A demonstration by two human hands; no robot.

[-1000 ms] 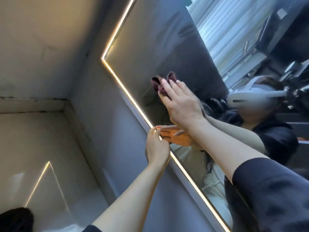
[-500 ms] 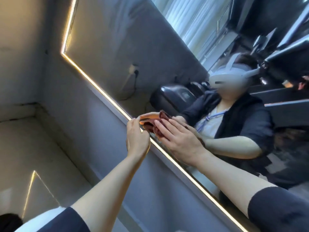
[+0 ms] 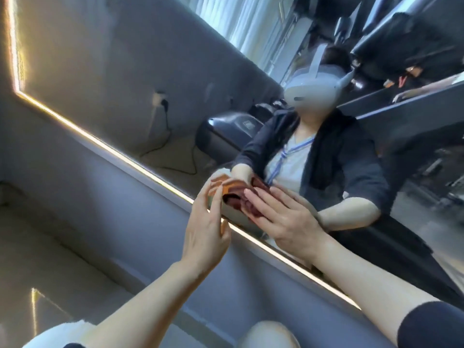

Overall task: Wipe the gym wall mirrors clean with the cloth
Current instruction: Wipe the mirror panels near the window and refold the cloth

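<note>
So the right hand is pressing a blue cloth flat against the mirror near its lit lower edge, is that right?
Not quite: the cloth is dark red, not blue, as the head view shows. The rest holds: the right hand presses it flat against the mirror near its lit lower edge.

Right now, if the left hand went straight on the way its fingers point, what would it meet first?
Probably the dark red cloth: the left hand points up and right, its fingertips already at the cloth's edge, which the right hand presses flat against the mirror. Depth is unclear; the glass lies just behind.
</note>
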